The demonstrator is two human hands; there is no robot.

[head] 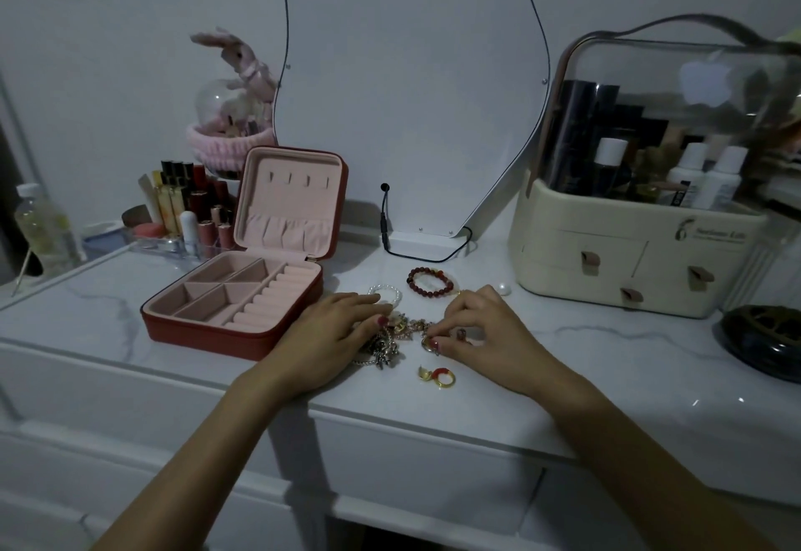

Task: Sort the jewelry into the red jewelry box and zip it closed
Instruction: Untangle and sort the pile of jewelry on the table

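- Head view: the red jewelry box [234, 303] lies open on the white table [607, 360], lid upright, its pink compartments bare.
- Just right of it, the jewelry pile [390, 340].
- Left hand [333, 334] rests flat on the pile, fingers relaxed.
- Right hand [481, 329] pinches a gold ring [430, 343].
- A red bead bracelet [431, 282] lies behind the pile.

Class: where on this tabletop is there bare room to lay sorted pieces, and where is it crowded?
Bare: left of the box; between right hand and organizer. Crowded: jewelry pile between the hands, left hand on it.
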